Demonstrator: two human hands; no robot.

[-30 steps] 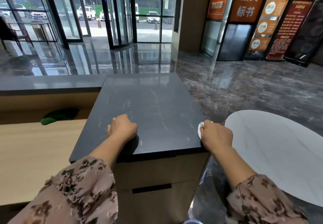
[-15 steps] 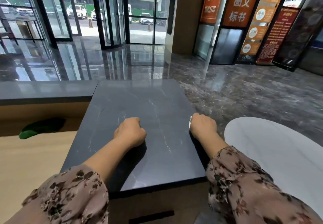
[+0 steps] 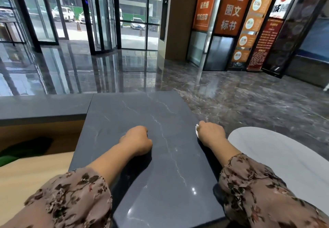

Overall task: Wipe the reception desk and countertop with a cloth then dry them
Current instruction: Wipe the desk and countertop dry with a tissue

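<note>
Cloth (image 3: 197,129) at the tabletop's (image 3: 135,106) right edge
Left hand (image 3: 136,141) rests as a fist, nothing showing in it; right hand (image 3: 211,135) grips the white cloth against the stone. It looks light, soft and limp, best held bunched in the palm.

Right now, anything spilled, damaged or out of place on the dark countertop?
Nothing stands out. The pale lines on the countertop look like stone veining, not cracks or spills. The right hand grips a white cloth at the right edge; the left hand rests as a fist mid-surface.
</note>
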